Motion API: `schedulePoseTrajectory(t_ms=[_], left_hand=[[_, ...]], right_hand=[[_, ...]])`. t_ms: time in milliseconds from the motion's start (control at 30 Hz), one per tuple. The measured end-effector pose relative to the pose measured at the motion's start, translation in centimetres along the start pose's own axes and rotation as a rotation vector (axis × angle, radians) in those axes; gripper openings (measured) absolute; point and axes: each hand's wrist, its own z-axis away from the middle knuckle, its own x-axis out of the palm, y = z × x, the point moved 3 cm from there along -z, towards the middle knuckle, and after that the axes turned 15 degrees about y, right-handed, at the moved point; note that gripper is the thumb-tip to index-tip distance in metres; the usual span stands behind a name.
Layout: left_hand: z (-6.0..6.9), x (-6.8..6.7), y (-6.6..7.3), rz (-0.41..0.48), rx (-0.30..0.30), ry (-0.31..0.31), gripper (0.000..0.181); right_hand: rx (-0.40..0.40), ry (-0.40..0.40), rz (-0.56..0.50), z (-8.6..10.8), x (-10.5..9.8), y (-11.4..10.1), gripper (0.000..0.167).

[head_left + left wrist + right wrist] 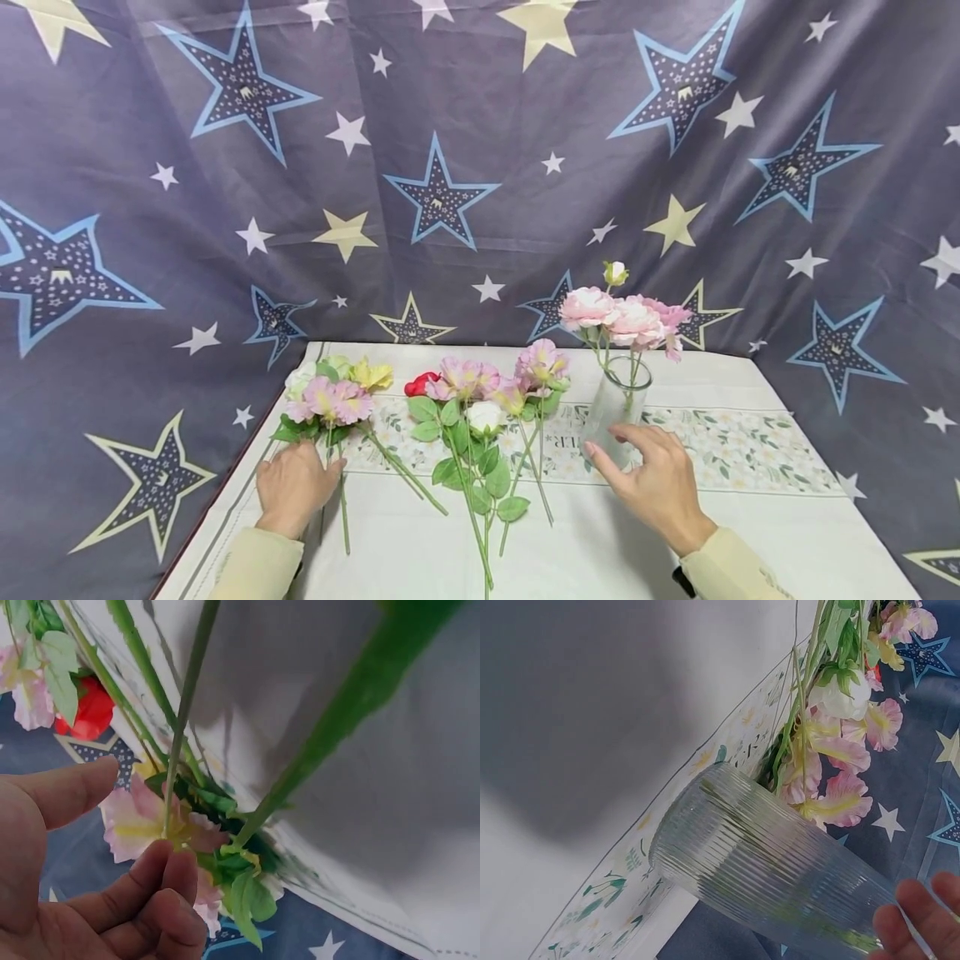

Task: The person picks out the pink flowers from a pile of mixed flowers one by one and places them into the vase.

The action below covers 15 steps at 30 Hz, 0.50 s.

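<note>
At the left, my left hand (298, 487) reaches in by a pink-lilac flower (341, 402) lying on the table. In the left wrist view its thumb stands apart from the bent fingers (161, 900), and a thin green stem (182, 727) runs just behind the fingertips; contact cannot be told. My right hand (660, 479) is beside a ribbed clear glass vase (750, 847), thumb and fingers spread around its near side. Whether it touches the glass is unclear. Pink flowers (633, 321) and a small white bud (615, 273) stand in the vase.
Mid-table lie more stemmed flowers: a red one (422, 384), a white rose (486, 417) and pink-lilac blooms (542, 365). A yellow flower (371, 374) lies at the left. A floral printed strip (735, 450) crosses the white tablecloth (585, 550). Star-patterned cloth (465, 83) hangs behind.
</note>
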Motion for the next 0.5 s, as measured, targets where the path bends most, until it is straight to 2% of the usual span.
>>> schedulePoseTrajectory(t_ms=[133,300,500], left_hand=[[-0.1,0.8,-0.2,-0.004,0.001,-0.055,0.043],[-0.2,1.7,-0.3,0.004,0.033,-0.129,0.039],[0.0,2.2,-0.5,0.027,0.031,-0.133,0.031]], right_hand=[[0.01,-0.01,0.006,0.1,0.0,0.1,0.032],[0.011,-0.01,0.006,0.1,0.0,0.1,0.032],[-0.001,0.003,0.003,0.1,-0.1,0.0,0.032]])
